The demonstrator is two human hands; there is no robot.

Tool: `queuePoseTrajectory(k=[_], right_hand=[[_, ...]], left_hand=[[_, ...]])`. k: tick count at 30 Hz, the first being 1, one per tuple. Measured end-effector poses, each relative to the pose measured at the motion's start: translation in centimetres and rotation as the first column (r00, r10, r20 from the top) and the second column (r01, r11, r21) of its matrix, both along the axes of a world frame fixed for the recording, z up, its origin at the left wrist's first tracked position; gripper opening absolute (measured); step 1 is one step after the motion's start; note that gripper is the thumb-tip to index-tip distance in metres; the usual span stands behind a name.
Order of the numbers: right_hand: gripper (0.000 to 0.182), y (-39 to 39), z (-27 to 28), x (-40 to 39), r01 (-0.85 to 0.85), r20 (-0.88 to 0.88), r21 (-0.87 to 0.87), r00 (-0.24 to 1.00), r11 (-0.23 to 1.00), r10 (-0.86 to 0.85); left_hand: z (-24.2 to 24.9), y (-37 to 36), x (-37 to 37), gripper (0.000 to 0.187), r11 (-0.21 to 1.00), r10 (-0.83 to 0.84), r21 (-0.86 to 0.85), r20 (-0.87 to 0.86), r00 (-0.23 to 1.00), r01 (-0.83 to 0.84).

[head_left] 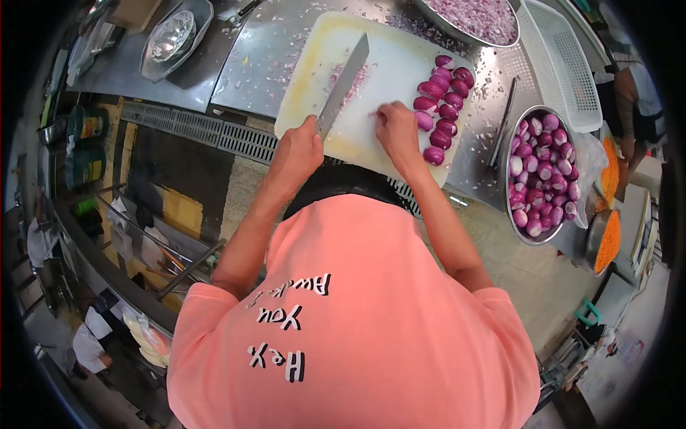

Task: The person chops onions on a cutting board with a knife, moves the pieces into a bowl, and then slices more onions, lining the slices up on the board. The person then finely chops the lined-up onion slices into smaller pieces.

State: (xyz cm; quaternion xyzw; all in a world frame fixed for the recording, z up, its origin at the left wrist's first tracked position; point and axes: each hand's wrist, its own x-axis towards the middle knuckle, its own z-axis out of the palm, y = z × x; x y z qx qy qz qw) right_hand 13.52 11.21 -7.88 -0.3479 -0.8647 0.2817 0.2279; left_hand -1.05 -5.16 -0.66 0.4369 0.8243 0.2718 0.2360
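Observation:
My left hand (297, 152) is closed around the handle of a long kitchen knife (346, 82), its broad blade slanting up across the white cutting board (389, 53). Finely chopped red onion (355, 84) lies by the blade, partly hidden under it. On the board's near middle, my right hand (397, 134) has its fingers curled together; whatever they may hold is hidden. Just right of that hand, several purple-red onions (448, 111) sit in rows along the board's right side, some looking halved.
A metal bowl of chopped onion (475, 18) stands at the far edge. To the right are a bowl of peeled red onions (541, 175), a white plastic basket (564, 64), a dark thin tool (505, 121) and orange shreds (607, 239). A metal tray (175, 43) lies left.

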Motion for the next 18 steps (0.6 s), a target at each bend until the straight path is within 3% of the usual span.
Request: queuePoseTrajectory(k=[3,10,12,18], right_hand=[[0.011,1.8,0.3,-2.8,0.049,-0.031,0.055,0.998,0.997,-0.048],[0.015,2.6,0.9,-2.9,0.092,0.003,-0.111,0.996,0.990,-0.092],[0.016,2.6,0.7,-2.6,0.105,0.022,-0.119,0.994,0.987,-0.103],[0.017,2.6,1.2,-1.7,0.133,-0.010,-0.085,0.991,0.987,-0.134]], left_hand=[[0.0,0.1,0.3,0.016,1.000,-0.031,-0.002,-0.052,0.998,0.031],[2.0,-0.4,2.6,0.016,1.000,0.003,0.017,-0.056,0.998,-0.002],[0.3,0.2,2.6,0.016,0.988,-0.072,-0.143,-0.053,0.996,0.063],[0.9,-0.5,3.2,0.015,0.997,-0.054,-0.057,-0.064,0.997,0.050]])
